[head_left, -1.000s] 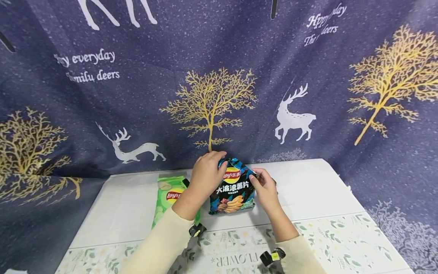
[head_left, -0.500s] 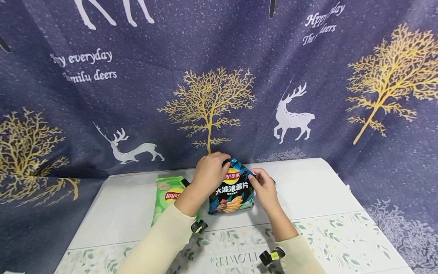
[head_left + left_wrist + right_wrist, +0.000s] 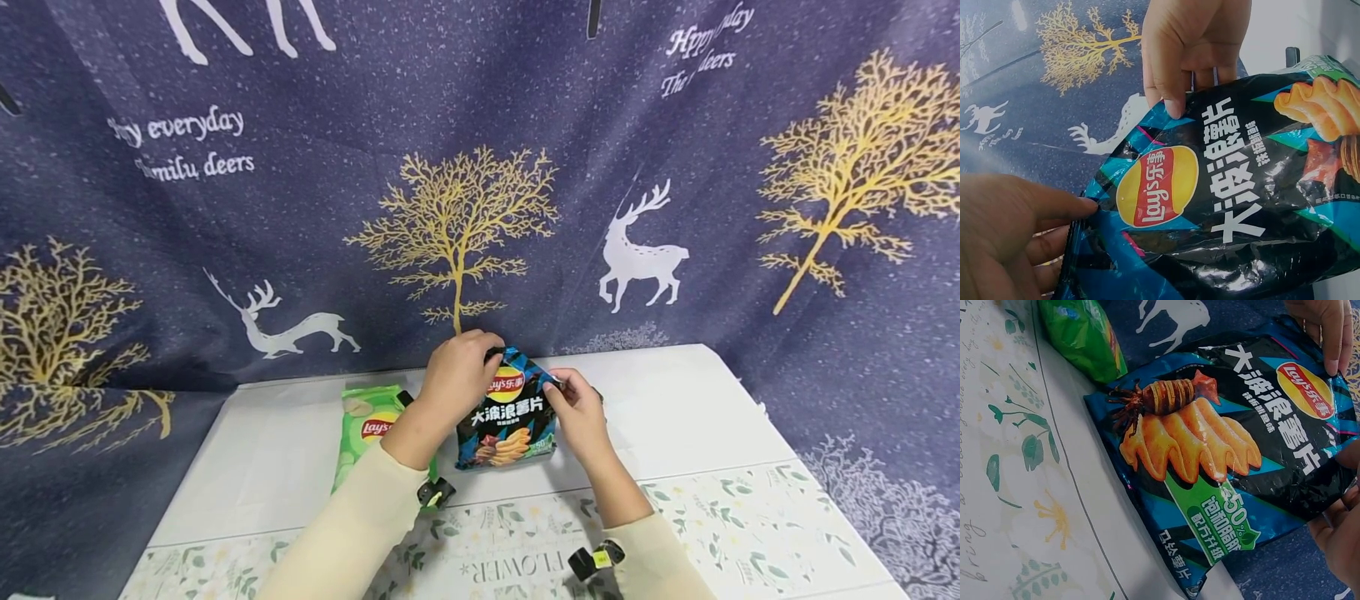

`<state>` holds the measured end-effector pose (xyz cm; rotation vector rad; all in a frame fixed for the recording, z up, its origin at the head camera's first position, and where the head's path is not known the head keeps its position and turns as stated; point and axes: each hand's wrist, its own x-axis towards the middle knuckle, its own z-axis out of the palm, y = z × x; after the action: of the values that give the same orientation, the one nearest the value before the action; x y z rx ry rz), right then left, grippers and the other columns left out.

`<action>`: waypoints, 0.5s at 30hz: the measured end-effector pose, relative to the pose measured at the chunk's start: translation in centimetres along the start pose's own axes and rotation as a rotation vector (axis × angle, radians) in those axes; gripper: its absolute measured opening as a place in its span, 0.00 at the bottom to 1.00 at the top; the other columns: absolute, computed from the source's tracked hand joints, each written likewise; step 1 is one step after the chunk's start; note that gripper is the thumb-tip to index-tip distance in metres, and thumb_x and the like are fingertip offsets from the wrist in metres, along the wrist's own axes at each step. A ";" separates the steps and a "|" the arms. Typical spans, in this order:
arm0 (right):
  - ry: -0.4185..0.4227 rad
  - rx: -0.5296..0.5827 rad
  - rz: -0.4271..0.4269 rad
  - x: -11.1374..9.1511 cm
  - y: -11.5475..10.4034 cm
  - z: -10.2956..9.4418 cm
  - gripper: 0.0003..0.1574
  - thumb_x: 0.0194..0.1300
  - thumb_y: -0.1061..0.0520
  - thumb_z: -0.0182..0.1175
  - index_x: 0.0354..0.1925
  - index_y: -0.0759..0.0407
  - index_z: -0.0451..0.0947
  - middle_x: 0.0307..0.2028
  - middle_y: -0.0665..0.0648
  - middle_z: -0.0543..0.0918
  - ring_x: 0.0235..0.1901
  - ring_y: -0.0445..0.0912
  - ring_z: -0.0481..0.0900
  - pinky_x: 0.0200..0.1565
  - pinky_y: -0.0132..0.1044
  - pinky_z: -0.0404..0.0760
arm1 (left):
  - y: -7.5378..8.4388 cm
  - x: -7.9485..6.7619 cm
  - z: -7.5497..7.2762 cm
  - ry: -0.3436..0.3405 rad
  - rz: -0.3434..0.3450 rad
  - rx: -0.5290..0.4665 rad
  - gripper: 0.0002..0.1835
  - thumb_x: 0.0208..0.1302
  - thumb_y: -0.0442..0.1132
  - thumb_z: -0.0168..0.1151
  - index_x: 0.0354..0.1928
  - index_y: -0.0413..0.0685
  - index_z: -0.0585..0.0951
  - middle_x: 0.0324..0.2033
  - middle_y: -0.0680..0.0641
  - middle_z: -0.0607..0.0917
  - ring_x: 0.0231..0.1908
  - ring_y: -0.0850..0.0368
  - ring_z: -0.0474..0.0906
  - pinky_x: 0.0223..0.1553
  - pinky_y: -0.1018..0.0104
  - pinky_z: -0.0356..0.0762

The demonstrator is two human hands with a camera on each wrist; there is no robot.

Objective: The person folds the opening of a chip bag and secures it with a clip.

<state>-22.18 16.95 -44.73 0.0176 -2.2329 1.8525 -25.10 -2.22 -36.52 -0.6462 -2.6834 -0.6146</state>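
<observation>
A black and blue Lay's potato chip bag (image 3: pixel 510 425) stands upright on the table, printed front towards me. My left hand (image 3: pixel 459 375) pinches its top edge at the left corner, thumb in front. My right hand (image 3: pixel 581 412) grips the upper right side, thumb on the front and fingers behind. In the left wrist view, the left thumb and fingers (image 3: pixel 1079 203) are at the top seal, with the right hand (image 3: pixel 1194 50) further along. The right wrist view shows the bag's lower front (image 3: pixel 1191 444) with its ridged chips picture; the seal looks closed.
A green Lay's bag (image 3: pixel 366 429) lies left of the black one, partly behind my left forearm. Below them is a white table (image 3: pixel 675 417) with a leaf-patterned front strip (image 3: pixel 750 517). A dark blue cloth (image 3: pixel 300 217) with deer and trees hangs behind the table.
My left hand has shifted slightly right along the bag's top edge, its fingers covering more of the corner. The right hand keeps its grip, and the bag has barely moved.
</observation>
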 end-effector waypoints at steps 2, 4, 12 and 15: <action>-0.004 -0.005 -0.006 -0.2 -0.4 0.0 0.12 0.72 0.64 0.58 0.51 0.70 0.78 0.40 0.66 0.83 0.35 0.38 0.79 0.41 0.26 0.79 | 0.0 0.1 0.0 0.001 0.001 0.003 0.11 0.70 0.41 0.65 0.52 0.51 0.87 0.45 0.48 0.89 0.39 0.53 0.87 0.41 0.56 0.86; -0.002 -0.003 -0.006 -0.2 -0.4 -0.1 0.12 0.72 0.65 0.58 0.51 0.70 0.78 0.42 0.68 0.84 0.35 0.37 0.80 0.41 0.26 0.80 | -0.1 0.1 0.1 -0.001 0.002 0.004 0.11 0.70 0.40 0.64 0.51 0.51 0.87 0.44 0.49 0.89 0.38 0.54 0.86 0.41 0.57 0.86; 0.014 0.053 -0.020 0.9 2.5 0.1 0.13 0.72 0.64 0.59 0.52 0.67 0.79 0.44 0.67 0.85 0.37 0.34 0.82 0.44 0.25 0.81 | -0.2 0.1 0.2 0.006 0.005 -0.004 0.09 0.71 0.36 0.62 0.48 0.51 0.88 0.43 0.49 0.89 0.36 0.55 0.86 0.37 0.59 0.84; 0.015 0.065 -0.037 1.1 3.3 0.2 0.14 0.71 0.62 0.61 0.53 0.65 0.79 0.46 0.65 0.84 0.40 0.34 0.82 0.45 0.24 0.80 | -0.1 0.1 0.1 0.003 0.004 -0.014 0.10 0.72 0.35 0.60 0.48 0.51 0.88 0.43 0.49 0.89 0.35 0.56 0.85 0.35 0.61 0.83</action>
<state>-23.83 17.56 -47.79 0.0559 -2.1471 1.8983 -25.30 -2.22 -36.61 -0.6538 -2.6769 -0.6331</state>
